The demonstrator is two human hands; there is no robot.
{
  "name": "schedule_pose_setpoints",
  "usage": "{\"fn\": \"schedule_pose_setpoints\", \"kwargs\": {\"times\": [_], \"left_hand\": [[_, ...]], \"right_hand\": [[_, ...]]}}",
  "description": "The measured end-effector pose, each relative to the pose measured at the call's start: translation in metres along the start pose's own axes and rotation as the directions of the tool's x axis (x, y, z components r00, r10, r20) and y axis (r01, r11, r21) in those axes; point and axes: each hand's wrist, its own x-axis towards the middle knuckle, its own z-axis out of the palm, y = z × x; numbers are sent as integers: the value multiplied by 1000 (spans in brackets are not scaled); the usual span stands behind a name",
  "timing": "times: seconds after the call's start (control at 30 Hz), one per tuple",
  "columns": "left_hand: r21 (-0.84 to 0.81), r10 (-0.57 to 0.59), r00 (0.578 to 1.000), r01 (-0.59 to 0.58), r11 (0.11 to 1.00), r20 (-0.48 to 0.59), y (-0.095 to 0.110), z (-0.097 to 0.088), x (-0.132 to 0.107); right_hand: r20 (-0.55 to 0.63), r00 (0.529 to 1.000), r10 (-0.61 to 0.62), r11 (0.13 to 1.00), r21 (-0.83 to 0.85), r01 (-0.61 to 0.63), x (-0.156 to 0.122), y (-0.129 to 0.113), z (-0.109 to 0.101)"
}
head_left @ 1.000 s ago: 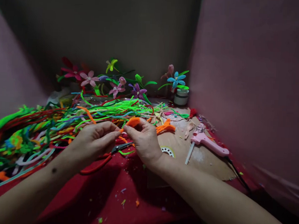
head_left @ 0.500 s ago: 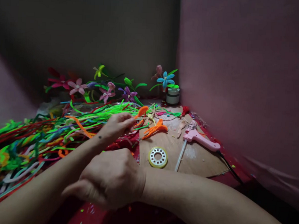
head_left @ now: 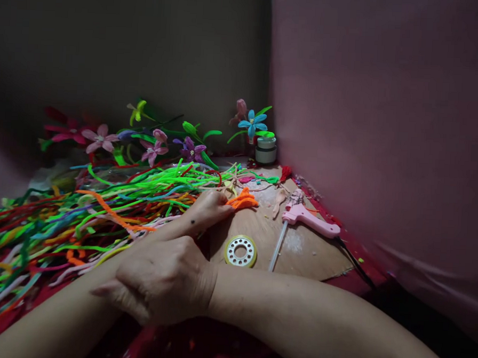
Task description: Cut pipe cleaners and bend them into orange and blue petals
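Note:
My left hand (head_left: 207,212) reaches over the wooden board, its thumb and fingers closed on orange pipe-cleaner pieces (head_left: 244,199). Its fingertips are partly hidden behind the thumb. Closer to me, my right hand (head_left: 164,279) lies across in front of my left forearm, back of the hand up. Its fingers are curled under, and whatever they may hold is out of sight. A roll of tape on a white holed core (head_left: 240,251) lies on the board just beyond my right wrist.
A pink glue gun (head_left: 311,220) with a clear glue stick rests on the board (head_left: 260,231). Many coloured pipe cleaners (head_left: 142,192) cover the left side. Behind stand pipe-cleaner flowers (head_left: 100,138) and a small jar (head_left: 265,151). A pink wall (head_left: 378,127) bounds the right.
My left hand has moved right and toward the board, bringing the orange piece it held to the other orange pieces. My right hand stays curled in nearly the same place. The view has shifted slightly.

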Motion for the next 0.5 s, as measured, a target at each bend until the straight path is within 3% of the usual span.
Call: {"fn": "schedule_pose_setpoints", "kwargs": {"times": [0.1, 0.3, 0.5], "left_hand": [[-144, -46, 996, 57, 988, 78, 1, -3, -4], [-333, -78, 987, 122, 935, 142, 0, -11, -9], [-338, -61, 990, 100, 936, 125, -1, -15, -9]], "right_hand": [[49, 977, -206, 971, -117, 210, 0, 4, 1], [80, 983, -164, 971, -164, 175, 1, 3, -2], [90, 987, -135, 976, -158, 148, 2, 1, -6]]}}
